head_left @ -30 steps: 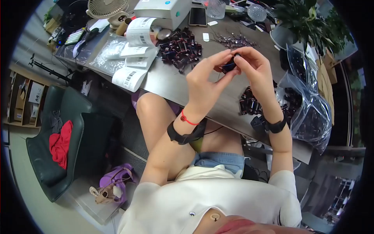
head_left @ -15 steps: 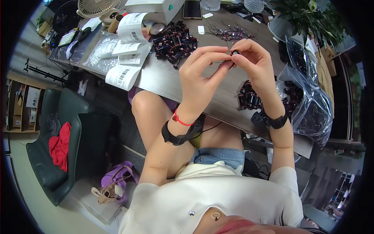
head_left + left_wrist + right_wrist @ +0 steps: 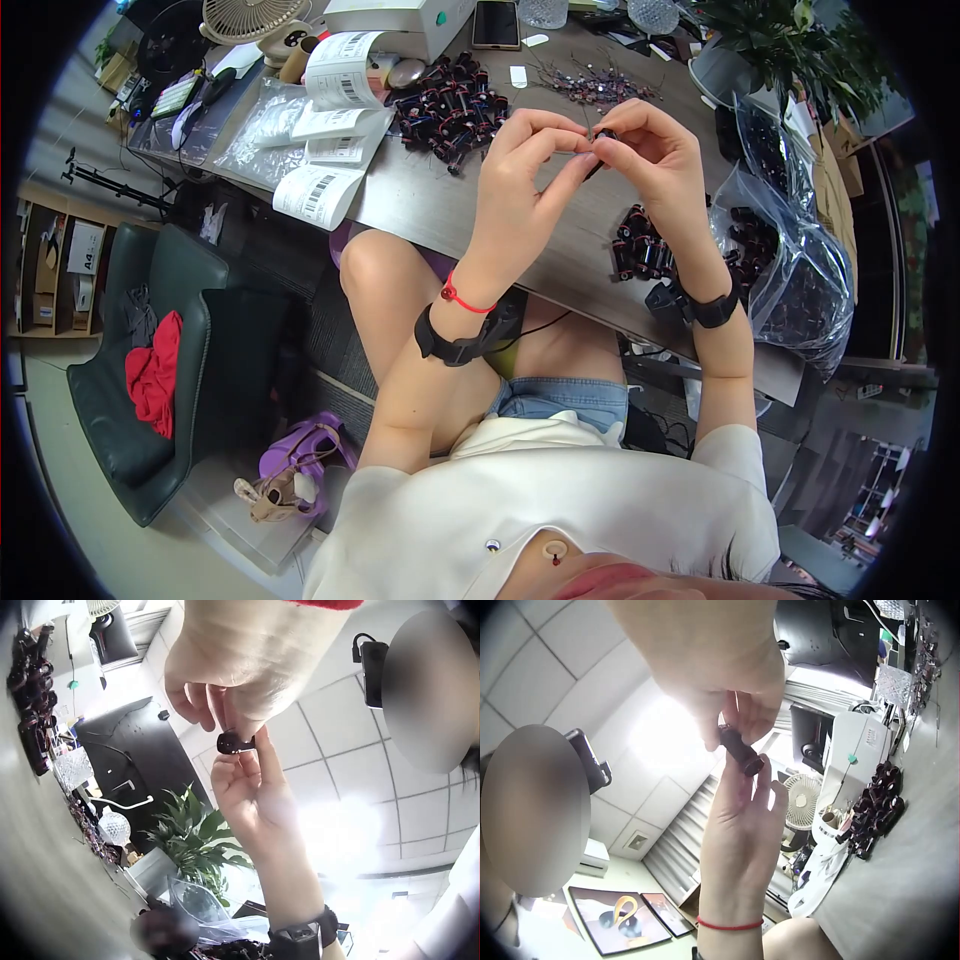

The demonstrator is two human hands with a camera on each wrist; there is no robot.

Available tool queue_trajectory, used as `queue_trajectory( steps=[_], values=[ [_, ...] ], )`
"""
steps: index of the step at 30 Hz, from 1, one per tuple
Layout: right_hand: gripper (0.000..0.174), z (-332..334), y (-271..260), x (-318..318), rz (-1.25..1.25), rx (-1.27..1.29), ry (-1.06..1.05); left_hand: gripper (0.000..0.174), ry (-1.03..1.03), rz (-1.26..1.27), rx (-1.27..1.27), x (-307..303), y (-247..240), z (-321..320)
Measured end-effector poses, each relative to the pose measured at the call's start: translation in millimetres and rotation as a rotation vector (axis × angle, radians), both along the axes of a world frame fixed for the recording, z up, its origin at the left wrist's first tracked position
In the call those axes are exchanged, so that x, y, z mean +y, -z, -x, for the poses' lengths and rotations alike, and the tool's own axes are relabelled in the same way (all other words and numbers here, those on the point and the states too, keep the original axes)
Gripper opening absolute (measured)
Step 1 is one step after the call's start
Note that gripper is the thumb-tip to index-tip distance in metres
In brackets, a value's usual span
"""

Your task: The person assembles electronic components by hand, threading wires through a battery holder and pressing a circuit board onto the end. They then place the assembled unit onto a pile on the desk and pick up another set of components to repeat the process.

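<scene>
A small dark cylinder with a reddish end (image 3: 741, 751) is held up above the table between both hands. My left hand (image 3: 525, 195), with a red string on its wrist, pinches it between thumb and fingertips. From the other side my right hand (image 3: 655, 165) pinches it too, thumb and index finger at its end. In the head view the fingers hide most of the cylinder. The left wrist view shows its glossy dark side (image 3: 235, 742) between the two sets of fingertips.
Similar dark cylinders lie in a heap (image 3: 452, 112) at the left and a smaller group (image 3: 640, 245) by the right forearm. A clear plastic bag (image 3: 800, 290) holds more. Behind the hands are thin-stemmed beads (image 3: 595, 82), a phone (image 3: 495, 24) and label sheets (image 3: 315, 195).
The head view has shifted slightly. The cylinder has turned between the fingers and shows less than before. Over the last half second, the left hand's fingers have bent more and drawn in to the right fingertips.
</scene>
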State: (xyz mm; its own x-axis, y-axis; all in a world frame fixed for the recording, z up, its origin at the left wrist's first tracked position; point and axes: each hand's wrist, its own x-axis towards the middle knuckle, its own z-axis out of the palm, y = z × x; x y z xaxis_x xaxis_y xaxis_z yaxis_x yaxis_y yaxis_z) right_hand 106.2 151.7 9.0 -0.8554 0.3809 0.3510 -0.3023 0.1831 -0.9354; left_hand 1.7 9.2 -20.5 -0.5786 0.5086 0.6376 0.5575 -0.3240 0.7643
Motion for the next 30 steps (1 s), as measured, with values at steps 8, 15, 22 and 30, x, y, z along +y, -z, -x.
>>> queue_trajectory(
  steps=[8,15,22,30],
  values=[
    [0.01,0,1,3,-0.042,-0.018,0.055,0.013,0.117,0.042,-0.191,2,11,5],
    [0.008,4,3,0,-0.069,-0.011,0.146,0.025,0.333,-0.052,-0.421,7,14,7],
    [0.011,3,17,36,0.003,0.027,-0.131,0.034,0.478,-0.094,-0.498,3,6,12],
    [0.017,-76,29,118,-0.715,-0.464,0.367,0.052,-0.369,0.383,0.061,-7,28,104]
  ],
)
